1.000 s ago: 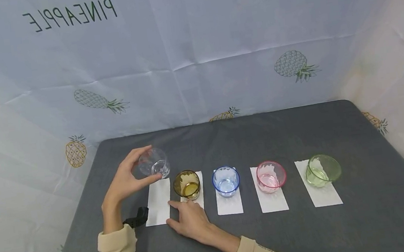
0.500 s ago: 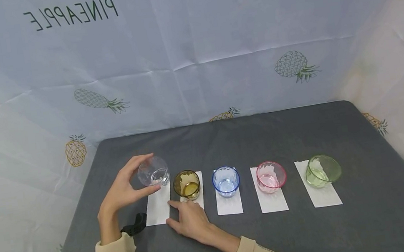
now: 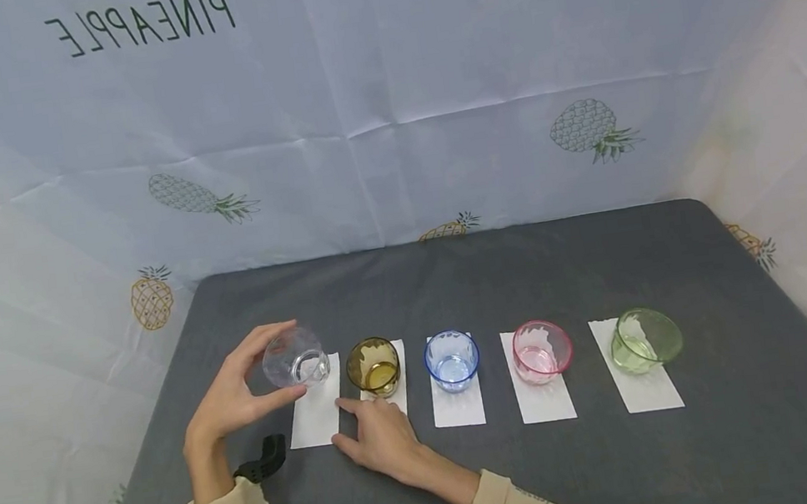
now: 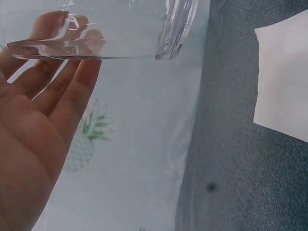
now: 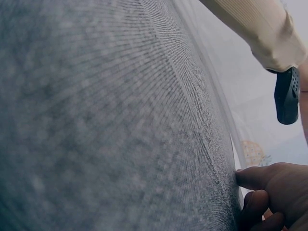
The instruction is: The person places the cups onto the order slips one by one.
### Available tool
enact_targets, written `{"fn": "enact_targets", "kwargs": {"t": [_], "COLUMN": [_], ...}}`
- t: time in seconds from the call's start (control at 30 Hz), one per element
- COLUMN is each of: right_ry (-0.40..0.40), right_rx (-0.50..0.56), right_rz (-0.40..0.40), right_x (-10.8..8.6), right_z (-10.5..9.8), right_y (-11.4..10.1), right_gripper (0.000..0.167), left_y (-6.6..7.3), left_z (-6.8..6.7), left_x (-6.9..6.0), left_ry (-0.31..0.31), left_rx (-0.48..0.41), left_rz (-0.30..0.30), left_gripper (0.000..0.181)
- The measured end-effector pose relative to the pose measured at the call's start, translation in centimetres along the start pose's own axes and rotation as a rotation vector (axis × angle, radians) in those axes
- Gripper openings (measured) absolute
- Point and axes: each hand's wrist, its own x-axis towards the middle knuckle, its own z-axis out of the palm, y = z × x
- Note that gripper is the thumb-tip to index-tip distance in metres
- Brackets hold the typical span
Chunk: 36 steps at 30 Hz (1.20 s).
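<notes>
My left hand [image 3: 228, 397] grips a clear drinking glass [image 3: 282, 358] by its sides, thumb nearer me and fingers beyond. The glass is tilted, its base turned to the right, above the leftmost white paper slip [image 3: 314, 421]. In the left wrist view the fingers curve round the far side of the glass [image 4: 130, 36]. My right hand [image 3: 384, 441] rests low at that slip's right edge, index finger and thumb stretched toward it. In the right wrist view, one digit of this hand [image 5: 284, 190] touches down at the slip's edge; its other fingers are partly hidden.
To the right stand an amber glass [image 3: 374, 368], a blue-rimmed glass [image 3: 451, 362], a pink-rimmed glass [image 3: 541, 353] and a green glass [image 3: 644, 340], each on a white slip. The grey-covered table [image 3: 515, 482] ends at a pineapple-print curtain [image 3: 394, 177].
My left hand has brought the clear glass toward me and slightly left, from behind the leftmost slip to over its far left part. The right hand has stayed put.
</notes>
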Motion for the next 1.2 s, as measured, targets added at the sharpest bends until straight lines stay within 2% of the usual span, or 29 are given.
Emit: {"fn": "enact_targets", "kwargs": {"t": [0.27,0.6,1.2], "right_ry": [0.011,-0.013,-0.001], "right_rx": [-0.014,0.001,-0.007], "right_rz": [-0.006,-0.004,0.004], "right_x": [0.1,0.0,-0.1], "right_z": [-0.1,-0.2,-0.1], "right_y": [0.0,-0.1,-0.2], "right_gripper": [0.045,0.046,0.046], "left_y": [-0.5,-1.7,-2.9], "left_z": [-0.2,-0.2,0.7], "left_x": [-0.3,-0.5,-0.5], "left_ry": [-0.033,-0.142,-0.183], "left_rx": [0.020,0.016,-0.040], "left_rz": [-0.036,-0.124,-0.184], "left_gripper": [0.077,0.073,0.074]}}
